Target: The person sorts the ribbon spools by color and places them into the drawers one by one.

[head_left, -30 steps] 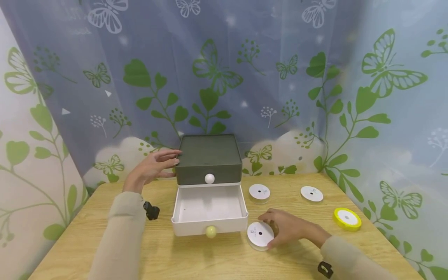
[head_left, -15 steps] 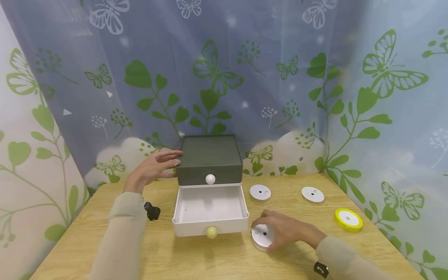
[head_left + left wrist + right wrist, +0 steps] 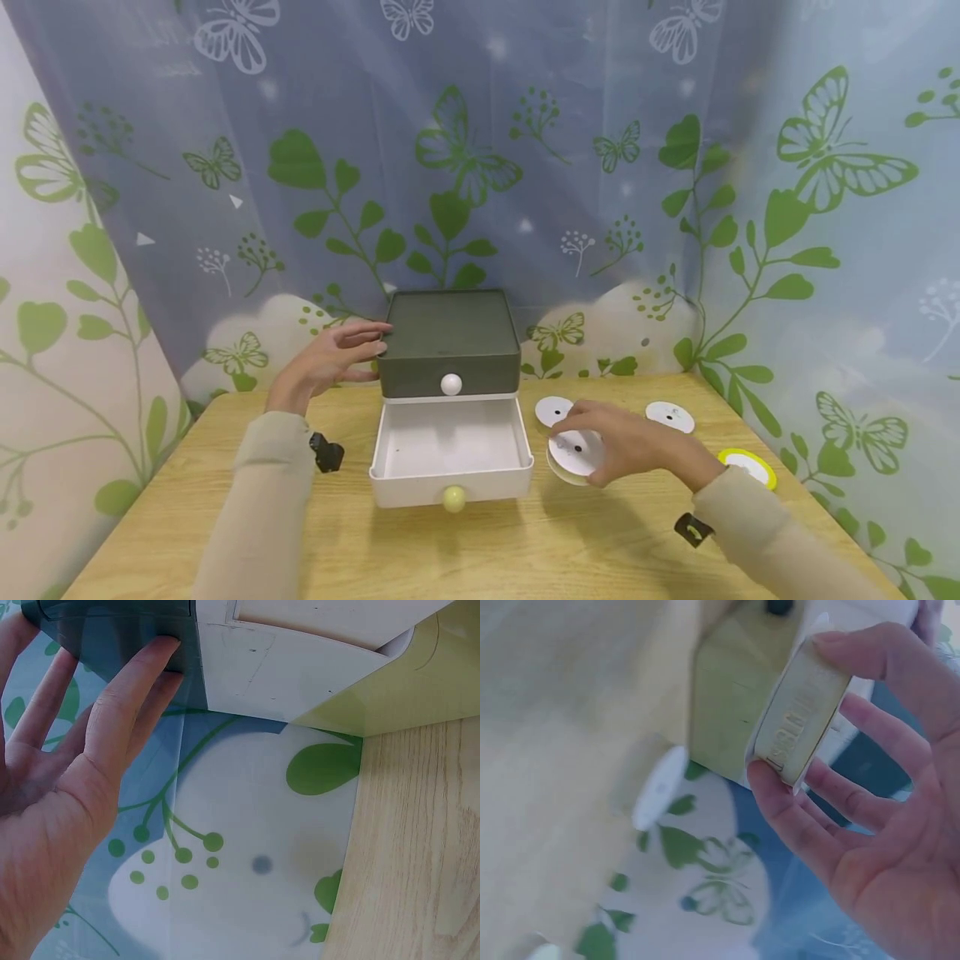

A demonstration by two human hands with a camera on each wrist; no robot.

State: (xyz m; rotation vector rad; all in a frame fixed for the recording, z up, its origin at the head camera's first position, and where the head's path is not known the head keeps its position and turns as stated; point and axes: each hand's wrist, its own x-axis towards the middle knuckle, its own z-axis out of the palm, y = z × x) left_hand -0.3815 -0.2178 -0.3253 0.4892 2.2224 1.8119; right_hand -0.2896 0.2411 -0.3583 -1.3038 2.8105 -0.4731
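Observation:
In the head view my right hand (image 3: 637,442) grips a white ribbon spool (image 3: 572,454) by its rim, raised over the table right of the drawer. The right wrist view shows thumb and fingers pinching the spool (image 3: 799,712), with pale ribbon bearing raised lettering around it. A small desktop drawer box (image 3: 450,325) with a dark green top stands at the back middle. Its lower white drawer (image 3: 412,490), with a pale yellow knob, is pulled out and has a bare floor. My left hand (image 3: 322,362) rests extended fingers (image 3: 120,712) against the box's dark left side.
Behind the held spool, another white spool (image 3: 553,408) lies on the wooden table (image 3: 465,558). Farther right are a white spool (image 3: 670,415) and a yellow-rimmed one (image 3: 756,468), partly covered by the right forearm. A printed curtain (image 3: 465,125) hangs behind the table.
My right hand has closed around the near spool, lifted it off the table and carried it away from me towards the spool behind. The left hand and drawer box have stayed put.

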